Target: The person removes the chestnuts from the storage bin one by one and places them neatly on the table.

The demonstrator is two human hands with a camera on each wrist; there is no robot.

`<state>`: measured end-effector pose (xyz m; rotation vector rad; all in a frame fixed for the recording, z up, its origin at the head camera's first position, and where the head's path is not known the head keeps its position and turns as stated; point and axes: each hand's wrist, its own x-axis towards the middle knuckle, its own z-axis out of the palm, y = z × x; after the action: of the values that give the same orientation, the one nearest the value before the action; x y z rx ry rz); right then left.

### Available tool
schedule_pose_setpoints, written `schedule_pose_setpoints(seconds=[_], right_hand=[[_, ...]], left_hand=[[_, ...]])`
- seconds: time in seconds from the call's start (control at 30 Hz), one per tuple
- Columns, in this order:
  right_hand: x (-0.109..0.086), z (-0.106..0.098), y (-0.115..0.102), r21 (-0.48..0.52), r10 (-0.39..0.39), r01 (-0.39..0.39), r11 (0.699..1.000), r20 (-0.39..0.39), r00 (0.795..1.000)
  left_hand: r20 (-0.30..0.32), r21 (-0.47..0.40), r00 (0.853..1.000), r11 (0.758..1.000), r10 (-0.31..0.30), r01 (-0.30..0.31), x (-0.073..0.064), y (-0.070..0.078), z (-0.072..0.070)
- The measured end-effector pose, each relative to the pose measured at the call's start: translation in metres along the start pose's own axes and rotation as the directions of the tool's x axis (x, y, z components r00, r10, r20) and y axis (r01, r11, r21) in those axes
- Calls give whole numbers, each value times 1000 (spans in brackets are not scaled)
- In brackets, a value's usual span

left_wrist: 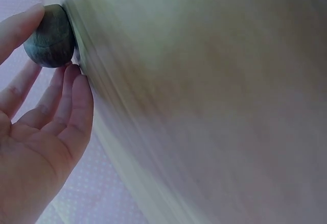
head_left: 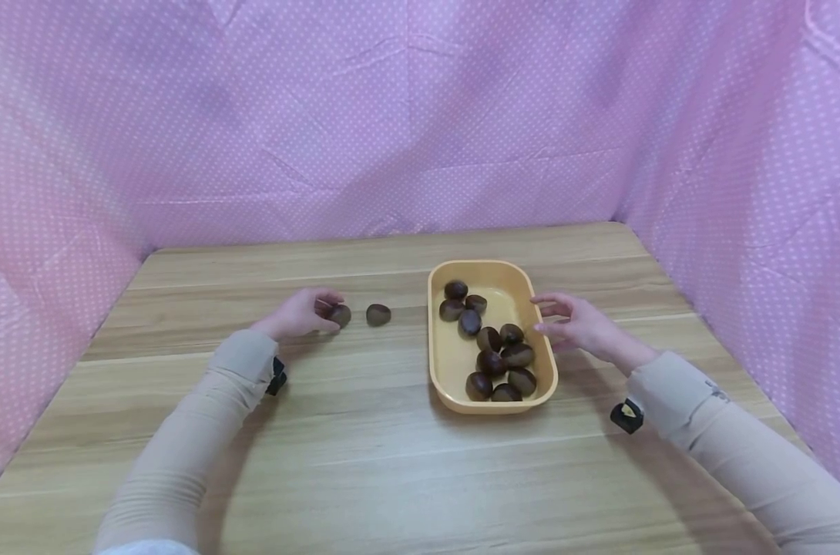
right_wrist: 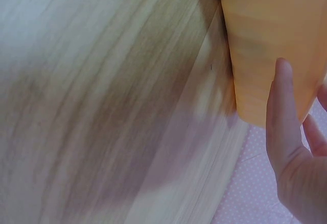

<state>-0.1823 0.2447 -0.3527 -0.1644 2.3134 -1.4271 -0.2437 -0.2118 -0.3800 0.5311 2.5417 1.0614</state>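
Between thumb and fingers of the left hand (head_left: 297,314), a pinched nut (head_left: 339,314), low at the surface (head_left: 357,462). Right hand (head_left: 586,327) loosely extended, fingers parted, at the right wall of a yellow tray (head_left: 451,358); contact hard to tell. Just right of the pinched one, a second nut (head_left: 378,314), apart. Between the hands, nearer the right, the tray, holding more nuts (head_left: 491,362). Behind, pink dotted cloth (head_left: 406,116).

No words, brands or numbers can be read; a small dark mark (head_left: 716,390) sits on the sleeve (head_left: 739,455), lower right of the head view (too small to decipher)
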Motion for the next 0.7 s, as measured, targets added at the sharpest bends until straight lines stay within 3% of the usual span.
schedule_pose_setpoints(seconds=[0.37, 0.7], right_hand=[[1, 0, -1, -35, -5, 5, 999, -5, 1000], [1, 0, 0, -37, 1, -1, 999, -14, 1000]], left_hand=[[-36, -10, 997, 998, -62, 61, -4, 10, -4], [-75, -4, 997, 1000, -2, 1, 3, 34, -5]])
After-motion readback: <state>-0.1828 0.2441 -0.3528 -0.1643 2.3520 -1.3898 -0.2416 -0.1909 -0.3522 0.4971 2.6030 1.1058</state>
